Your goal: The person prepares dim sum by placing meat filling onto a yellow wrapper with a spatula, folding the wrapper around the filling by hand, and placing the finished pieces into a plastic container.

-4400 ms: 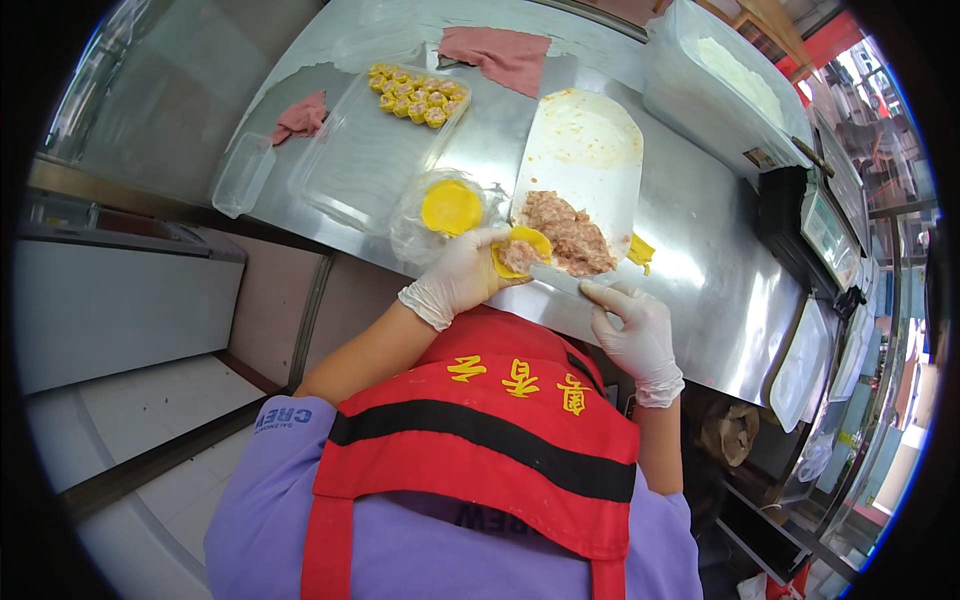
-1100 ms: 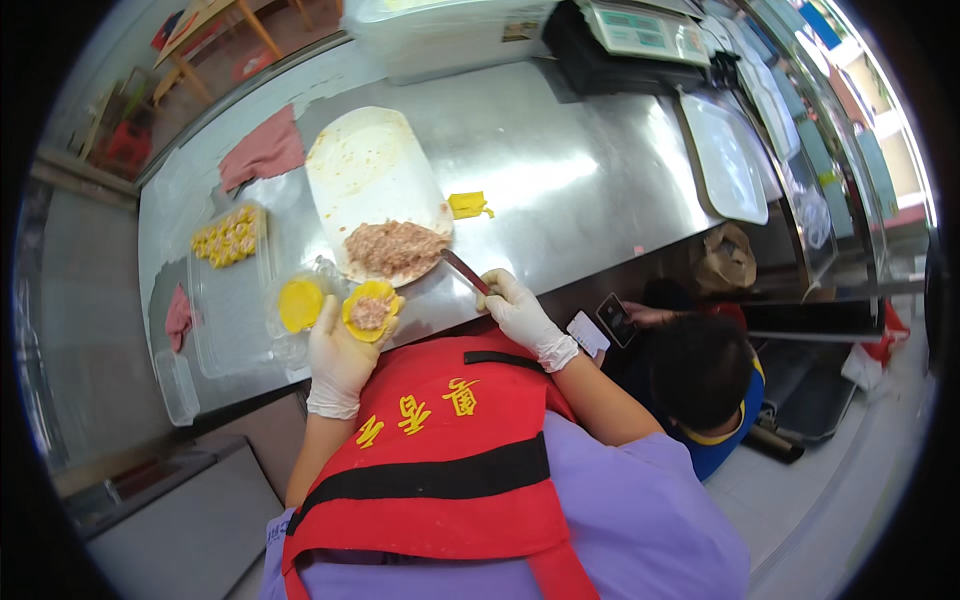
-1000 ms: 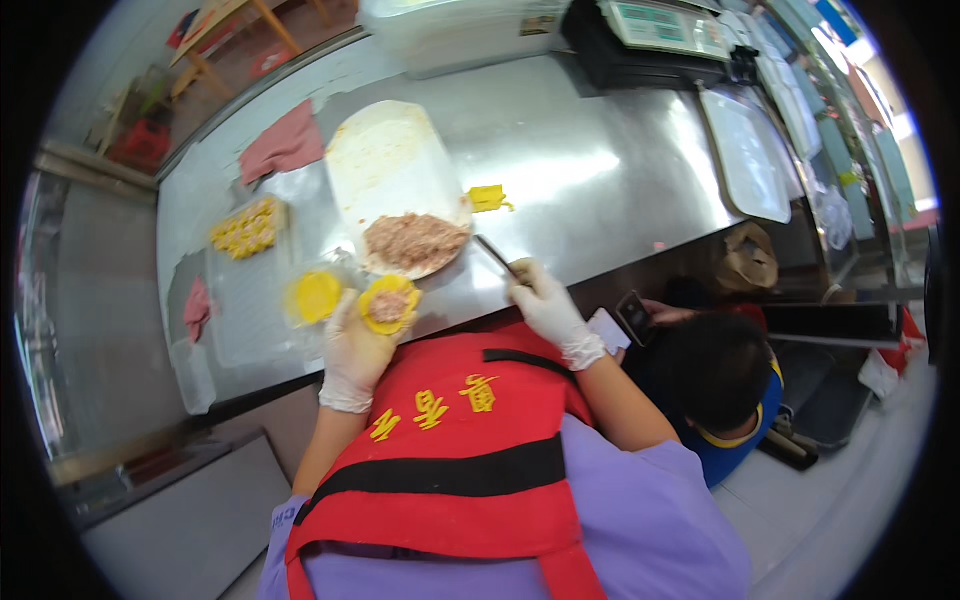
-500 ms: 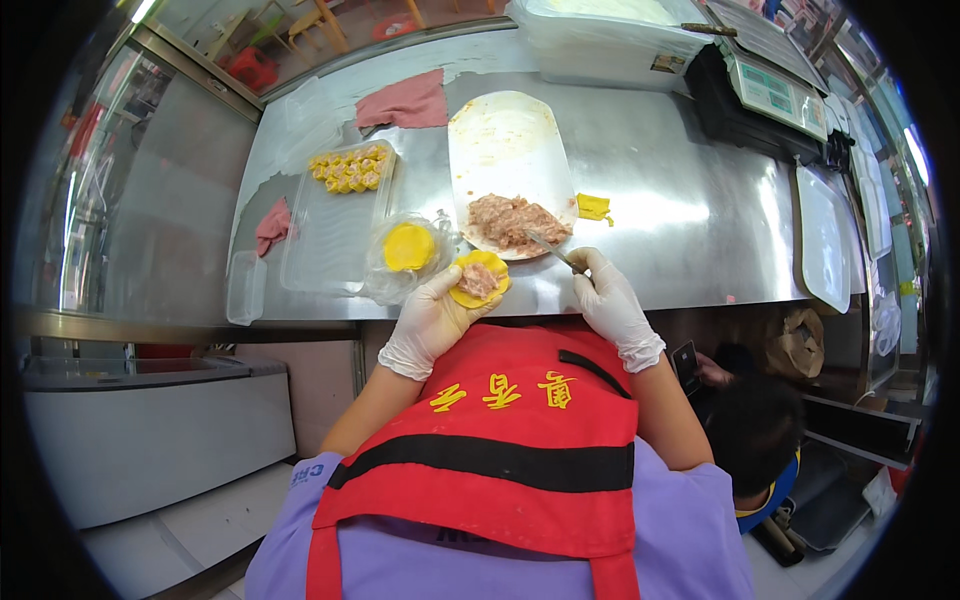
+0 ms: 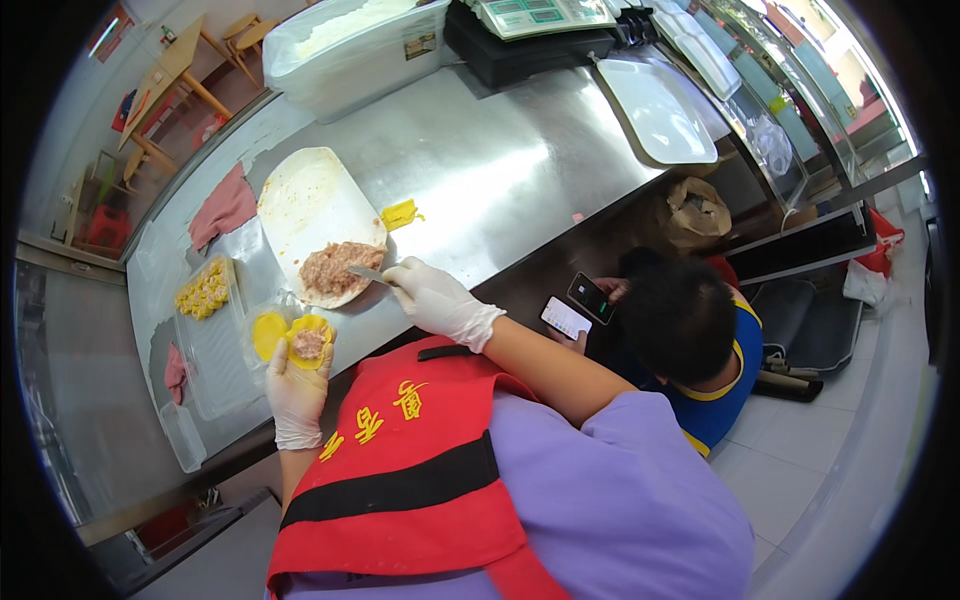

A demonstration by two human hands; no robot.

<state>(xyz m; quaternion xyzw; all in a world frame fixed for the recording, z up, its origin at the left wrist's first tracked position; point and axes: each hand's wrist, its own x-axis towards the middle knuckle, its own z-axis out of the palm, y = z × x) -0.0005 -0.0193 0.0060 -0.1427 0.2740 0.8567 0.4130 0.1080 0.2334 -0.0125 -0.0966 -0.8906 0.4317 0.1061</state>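
My left hand [image 5: 297,400], in a white glove, is closed round a yellow dumpling wrapper [image 5: 311,342] with pinkish meat filling on it. In my gloved right hand [image 5: 432,298] I grip a small metal spreading knife [image 5: 367,272]. Its blade touches the mound of minced meat [image 5: 338,268] at the near end of a long white tray [image 5: 312,195]. A stack of round yellow wrappers [image 5: 268,334] lies in clear plastic just left of the filled one. Beyond it, a clear plastic container [image 5: 215,365] holds rows of finished yellow dumplings [image 5: 204,289].
Pink cloths [image 5: 222,207] and yellow scraps [image 5: 401,214] lie on the steel table [image 5: 480,175]. Along the back stand a large plastic tub [image 5: 350,60], a scale [image 5: 535,40] and a white tray [image 5: 655,110]. A person [image 5: 690,330] crouches at my right with two phones [image 5: 567,317].
My view has swung to the right, bringing the crouching person and both phones into sight. Both hands keep their holds, and the knife stays at the meat.
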